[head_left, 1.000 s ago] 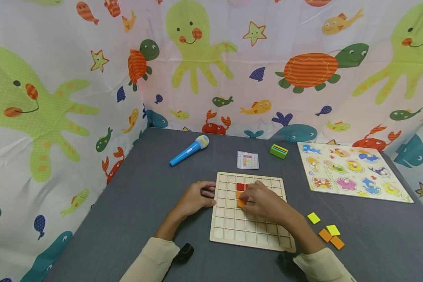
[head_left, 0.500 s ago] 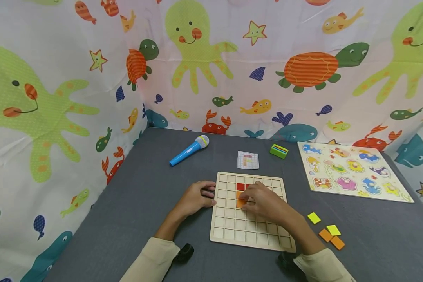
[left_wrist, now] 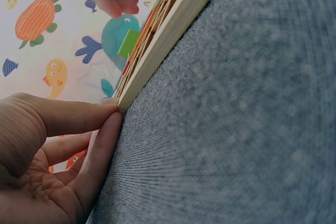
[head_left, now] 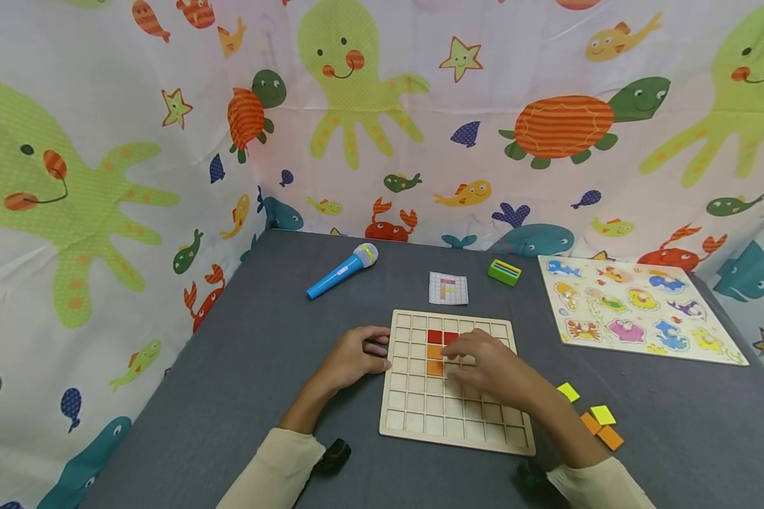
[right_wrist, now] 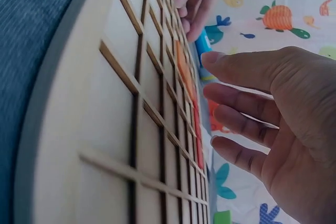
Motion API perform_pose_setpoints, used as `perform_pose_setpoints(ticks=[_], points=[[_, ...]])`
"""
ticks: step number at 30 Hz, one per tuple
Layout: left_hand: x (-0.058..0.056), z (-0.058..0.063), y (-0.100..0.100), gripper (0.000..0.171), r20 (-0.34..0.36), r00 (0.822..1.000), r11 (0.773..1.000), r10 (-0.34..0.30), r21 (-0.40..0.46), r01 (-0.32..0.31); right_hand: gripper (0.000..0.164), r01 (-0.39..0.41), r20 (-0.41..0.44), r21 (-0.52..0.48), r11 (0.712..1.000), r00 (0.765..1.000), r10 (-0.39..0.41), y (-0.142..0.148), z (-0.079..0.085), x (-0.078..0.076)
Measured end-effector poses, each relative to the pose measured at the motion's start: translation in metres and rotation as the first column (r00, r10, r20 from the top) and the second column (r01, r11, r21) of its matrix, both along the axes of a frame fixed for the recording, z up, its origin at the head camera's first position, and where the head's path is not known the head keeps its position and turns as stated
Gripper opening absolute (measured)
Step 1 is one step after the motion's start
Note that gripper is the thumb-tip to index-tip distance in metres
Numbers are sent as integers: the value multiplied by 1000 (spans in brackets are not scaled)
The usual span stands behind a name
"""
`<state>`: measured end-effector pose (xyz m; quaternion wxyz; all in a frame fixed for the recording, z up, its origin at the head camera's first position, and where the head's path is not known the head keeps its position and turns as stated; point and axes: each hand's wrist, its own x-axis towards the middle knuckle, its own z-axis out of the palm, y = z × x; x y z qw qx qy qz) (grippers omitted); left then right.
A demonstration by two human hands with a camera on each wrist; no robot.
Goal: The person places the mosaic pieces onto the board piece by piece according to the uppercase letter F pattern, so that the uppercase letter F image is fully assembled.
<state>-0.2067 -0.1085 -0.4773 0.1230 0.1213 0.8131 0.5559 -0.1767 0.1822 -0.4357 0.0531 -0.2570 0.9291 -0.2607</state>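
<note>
A wooden grid board [head_left: 414, 403] lies on the dark table, with two red tiles [head_left: 434, 337] in one row. Two orange tiles [head_left: 435, 367] fill squares below the left red one. At the board's left edge my left hand [head_left: 355, 360] pinches the rim; the left wrist view shows thumb and finger [left_wrist: 79, 116] meeting at the wood. My right hand [head_left: 490, 367] hovers just right of the orange tiles. In the right wrist view its fingers [right_wrist: 247, 124] are spread and relaxed, holding nothing, close over the grid.
Loose yellow tiles [head_left: 568, 392] and orange tiles [head_left: 610, 437] lie right of the board. Behind it are a pattern card [head_left: 448, 289], a green block [head_left: 504, 273] and a blue toy microphone [head_left: 342, 271]. An animal puzzle board [head_left: 637, 311] lies at the right.
My right hand has let go of the lower orange tile and drawn back slightly to the right, leaving the tile flat in its square. The left hand stays at the board's edge.
</note>
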Motion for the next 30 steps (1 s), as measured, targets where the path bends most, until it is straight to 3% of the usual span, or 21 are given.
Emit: perform_pose_setpoints(ticks=[13,30], points=[[0,-1,1,60,1,1000,1000,-3,-1,3,32,90,-31,-1,996,995,-90,47,11,21],[2,1,1,60,3,1000,1000,13,-2,-13,42,240,-62,60,969,970,-236,116,-5,60]])
